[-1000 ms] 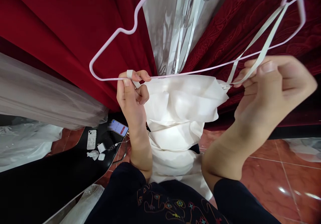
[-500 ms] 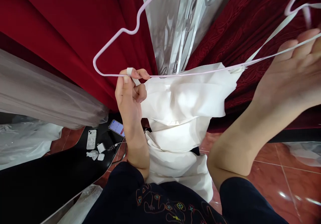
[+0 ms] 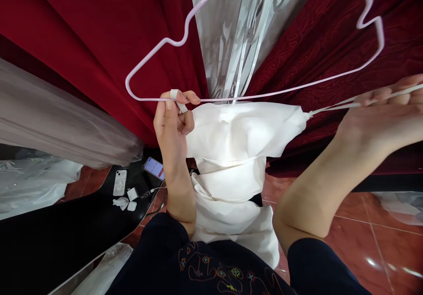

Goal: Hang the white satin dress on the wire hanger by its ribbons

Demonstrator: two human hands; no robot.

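Hanger: here it is, a slim, glossy, pale pink hanger (image 3: 257, 96), running from the left hand (image 3: 173, 123) across to above the right hand (image 3: 383, 116), with a notch in each shoulder and its top out of view.
Garment: plain white cloth (image 3: 231, 132), soft and rumpled, just right of the left hand, top edge close below the bar, folds piling toward the wearer's lap.
Ribbons: two thin white straps (image 3: 346, 106), gathered at the garment's right corner and running taut to the right hand.
Left hand: thumb and forefinger pinched on the bar near its left end, a white band (image 3: 173, 94) over the forefinger.
Right hand: the ribbons cross its fingers, but the frame edge cuts it off, so I can't tell how firmly it's closed.
Change: oh, there's the shift! Half a second ago a ribbon ran up to the hanger's right shoulder; now both run below the bar, and the garment's right corner has dropped clear of it. Left-hand pinch unchanged.
Direction: the hanger's long axis goes sideways, rising gently rightward from the left hand; the garment's runs from the bar toward the wearer.
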